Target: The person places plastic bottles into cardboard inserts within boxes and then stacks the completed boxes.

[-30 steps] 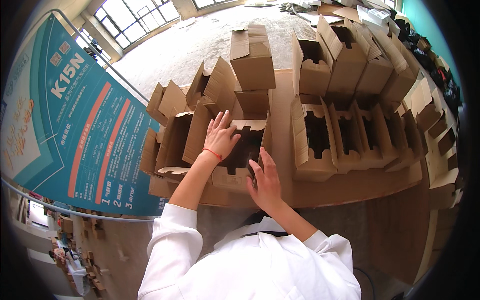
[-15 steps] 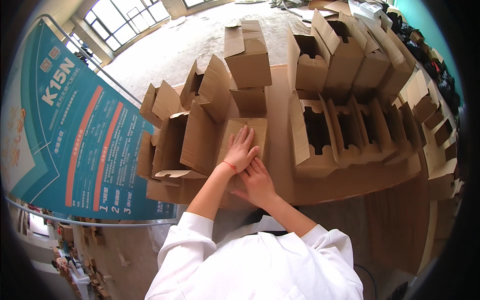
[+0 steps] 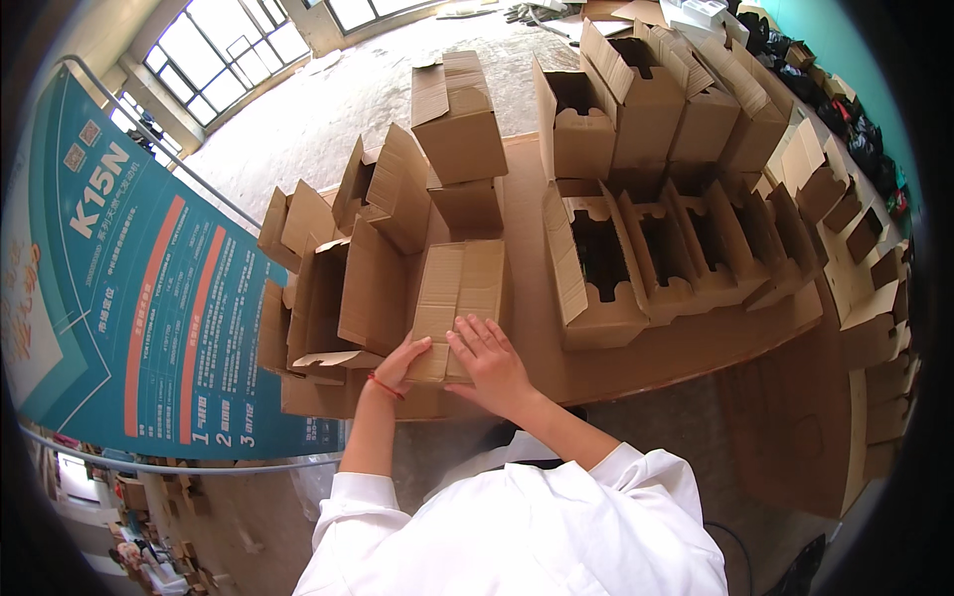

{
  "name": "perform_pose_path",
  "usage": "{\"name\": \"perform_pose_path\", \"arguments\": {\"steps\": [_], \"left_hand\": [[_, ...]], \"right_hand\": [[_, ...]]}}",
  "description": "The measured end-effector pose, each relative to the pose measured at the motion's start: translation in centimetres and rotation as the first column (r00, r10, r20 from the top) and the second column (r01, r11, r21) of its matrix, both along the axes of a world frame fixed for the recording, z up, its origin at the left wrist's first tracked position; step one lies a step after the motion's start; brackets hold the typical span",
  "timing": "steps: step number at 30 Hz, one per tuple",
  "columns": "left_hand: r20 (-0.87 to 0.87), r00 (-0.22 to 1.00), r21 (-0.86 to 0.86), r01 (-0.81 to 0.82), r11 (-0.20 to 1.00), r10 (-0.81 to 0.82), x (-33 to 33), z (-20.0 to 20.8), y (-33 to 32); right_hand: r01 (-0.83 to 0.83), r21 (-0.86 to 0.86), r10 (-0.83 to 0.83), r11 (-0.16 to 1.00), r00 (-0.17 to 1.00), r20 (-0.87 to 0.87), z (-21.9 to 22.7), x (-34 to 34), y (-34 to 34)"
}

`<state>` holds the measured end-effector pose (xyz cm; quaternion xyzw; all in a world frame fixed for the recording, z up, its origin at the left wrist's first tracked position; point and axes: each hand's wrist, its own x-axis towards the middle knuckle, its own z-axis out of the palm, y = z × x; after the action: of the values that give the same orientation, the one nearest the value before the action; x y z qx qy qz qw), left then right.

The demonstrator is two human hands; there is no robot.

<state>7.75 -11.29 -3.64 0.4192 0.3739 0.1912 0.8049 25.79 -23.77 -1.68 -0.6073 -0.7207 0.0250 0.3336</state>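
A cardboard box (image 3: 462, 283) with its top flaps folded down lies on the table in front of me. My left hand (image 3: 400, 364) grips its near left corner, thumb on the top and the other fingers mostly hidden along the side. My right hand (image 3: 490, 364) rests on the top near the front edge, its fingers stretched out. Just left of this box stands an open box (image 3: 373, 288) with its flap raised. Behind it, another closed box (image 3: 459, 124) sits raised on a further box (image 3: 467, 207).
Several open boxes (image 3: 601, 323) stand in a row at the right, with more boxes (image 3: 636, 119) behind them. A blue-green banner on a metal frame (image 3: 149, 298) leans in at the left. The brown tabletop (image 3: 616, 372) ends in a curved near edge.
My left hand has come off the top of the box to its near left corner. My right hand has shifted back and lies uncovered. The view has moved slightly.
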Motion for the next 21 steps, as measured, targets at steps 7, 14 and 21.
{"name": "perform_pose_path", "arguments": {"steps": [7, 14, 21], "left_hand": [[0.072, 0.996, 0.047, -0.058, 0.997, 0.054, 6.3, -0.7, -1.5], [0.118, 0.990, 0.059, -0.091, 0.994, 0.083, 11.9, -1.0, -1.5], [-0.053, 0.850, 0.756, -0.308, 0.577, 0.523, 4.9, 3.8, -2.9]], "right_hand": [[0.112, -0.066, -0.110, 0.991, 0.993, 0.041, 0.9, 3.5, -0.3], [0.270, -0.117, -0.247, 0.956, 0.952, 0.180, 0.4, 5.1, -0.4], [0.299, -0.124, -0.258, 0.946, 0.929, 0.264, 0.8, 5.5, 0.0]]}}
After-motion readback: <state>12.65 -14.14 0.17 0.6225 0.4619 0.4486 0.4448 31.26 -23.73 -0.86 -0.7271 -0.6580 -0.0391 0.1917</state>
